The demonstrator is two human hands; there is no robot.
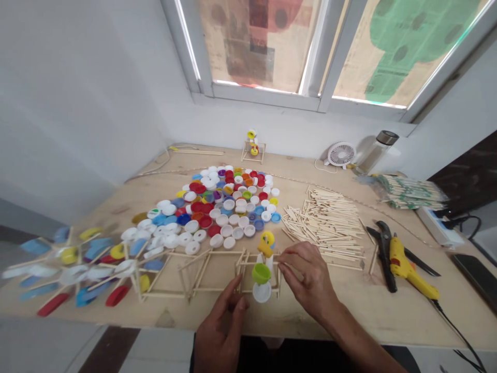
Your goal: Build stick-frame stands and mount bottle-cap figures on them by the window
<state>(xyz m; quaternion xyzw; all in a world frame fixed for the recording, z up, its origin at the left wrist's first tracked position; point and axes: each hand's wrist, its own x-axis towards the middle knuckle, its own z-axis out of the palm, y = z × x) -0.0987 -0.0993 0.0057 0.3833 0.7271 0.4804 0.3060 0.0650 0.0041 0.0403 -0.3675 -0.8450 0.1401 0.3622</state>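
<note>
A small wooden stick frame point(278, 282) stands near the table's front edge. Bottle caps are stacked in it: a yellow cap point(267, 243) on top, a green cap point(261, 273) below and a white cap point(262, 292) lowest. My left hand point(223, 324) has its index finger and thumb at the frame's left lower corner, closed around it. On the other side, my right hand point(308, 280) pinches the frame's upper right part between thumb and fingers. The exact contact of the right fingertips is partly hidden.
Left of the frame lie more joined stick frames point(166, 274) and spoked cap wheels point(81, 272). Behind are piled bottle caps point(229, 204) and loose sticks point(330, 223). Pliers point(384, 254), a yellow glue gun point(407, 269) and a phone point(476, 280) lie right.
</note>
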